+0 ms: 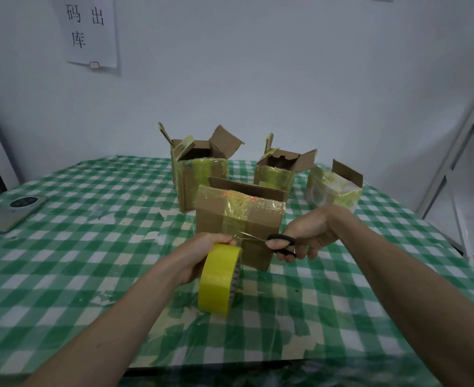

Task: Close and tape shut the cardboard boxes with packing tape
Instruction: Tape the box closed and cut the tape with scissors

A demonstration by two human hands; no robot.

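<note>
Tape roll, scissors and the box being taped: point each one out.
tape roll [216, 277], head view, yellow outer face.
scissors [282, 243], head view, black handle.
nearest box [261, 219], head view, front wall.

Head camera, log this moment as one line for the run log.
left hand holds tape roll | right hand holds scissors at tape strip | near box taped | three rear boxes open

Glossy tape roll, matt cardboard box
</note>
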